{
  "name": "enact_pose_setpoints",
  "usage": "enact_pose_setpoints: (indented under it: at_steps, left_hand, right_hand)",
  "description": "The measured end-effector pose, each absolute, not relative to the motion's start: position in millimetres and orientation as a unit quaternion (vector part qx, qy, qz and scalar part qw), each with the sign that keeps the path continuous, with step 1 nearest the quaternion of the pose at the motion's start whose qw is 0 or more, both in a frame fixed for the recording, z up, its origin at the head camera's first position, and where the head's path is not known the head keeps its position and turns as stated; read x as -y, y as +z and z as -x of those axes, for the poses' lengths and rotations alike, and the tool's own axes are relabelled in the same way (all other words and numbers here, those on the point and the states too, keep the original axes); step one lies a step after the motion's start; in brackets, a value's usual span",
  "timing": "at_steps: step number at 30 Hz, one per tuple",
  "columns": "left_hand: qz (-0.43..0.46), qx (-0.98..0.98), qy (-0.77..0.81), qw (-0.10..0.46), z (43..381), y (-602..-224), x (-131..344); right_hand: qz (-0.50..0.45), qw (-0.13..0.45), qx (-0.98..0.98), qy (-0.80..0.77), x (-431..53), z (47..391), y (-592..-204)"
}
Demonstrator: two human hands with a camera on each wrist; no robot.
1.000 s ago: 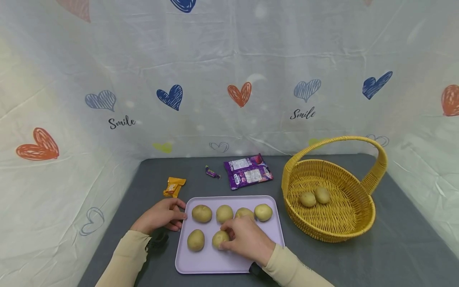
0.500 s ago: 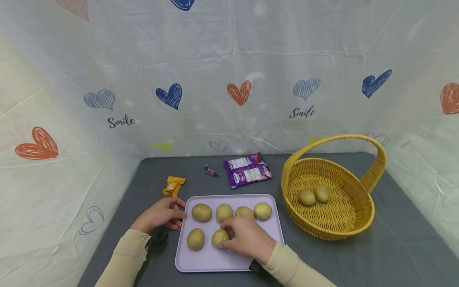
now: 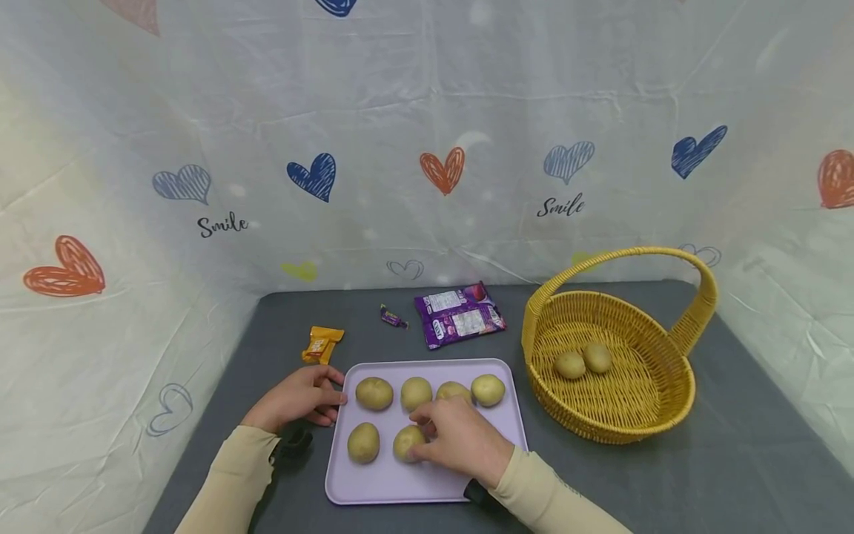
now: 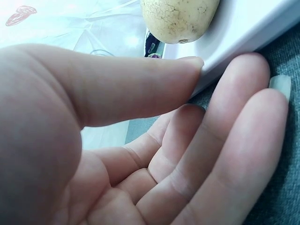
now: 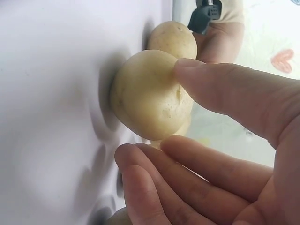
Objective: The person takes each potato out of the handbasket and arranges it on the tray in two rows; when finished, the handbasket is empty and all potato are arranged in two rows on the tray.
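Observation:
On a lilac tray [image 3: 427, 486] lie several potatoes in two rows. My right hand [image 3: 462, 437] pinches the front-row potato [image 3: 405, 443] between thumb and fingers; in the right wrist view the thumb presses on that potato [image 5: 145, 93] and the fingertips meet its other side. Another front-row potato [image 3: 363, 443] sits to its left. At the tray's left rim rests my left hand [image 3: 300, 398]. Seen from the left wrist, its thumb tip touches the rim, while loosely bent fingers [image 4: 243, 89] lie along the tray's outer edge. The right hand partly covers a back-row potato [image 3: 452, 391].
A yellow wicker basket [image 3: 677, 415] with a tall handle stands right of the tray, two potatoes [image 3: 583, 361] inside. Behind the tray lie an orange packet [image 3: 323, 345], a small purple candy [image 3: 394, 317] and a large purple bag [image 3: 460, 315] on the grey table [image 3: 740, 460].
The head view has shifted very slightly, moving the scene a little up in frame. Both hands and the potatoes keep their places.

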State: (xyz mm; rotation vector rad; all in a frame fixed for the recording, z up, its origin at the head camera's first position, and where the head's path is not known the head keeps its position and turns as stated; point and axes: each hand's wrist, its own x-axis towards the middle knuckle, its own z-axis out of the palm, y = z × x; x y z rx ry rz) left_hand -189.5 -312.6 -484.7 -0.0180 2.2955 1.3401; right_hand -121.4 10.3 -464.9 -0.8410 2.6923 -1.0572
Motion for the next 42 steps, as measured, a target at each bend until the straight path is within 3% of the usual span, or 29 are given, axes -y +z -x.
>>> enact_pose_setpoints:
  at_steps: [16,23,33,42]
  left_hand:
    - [0.004,-0.840,0.484,0.247,190,-482,311]
    - [0.000,-0.837,0.488,0.250,188,-486,314]
    - [-0.001,-0.837,0.483,0.256,193,-490,316]
    - [-0.002,-0.838,0.482,0.258,194,-494,319]
  right_hand:
    - [0.295,0.055,-0.887,-0.351,-32,120,-449]
    - [0.306,0.044,-0.893,-0.326,-100,124,-423]
    - [0.194,0.033,-0.934,-0.298,-213,144,-384]
    - [0.126,0.064,-0.949,-0.281,-267,186,-399]
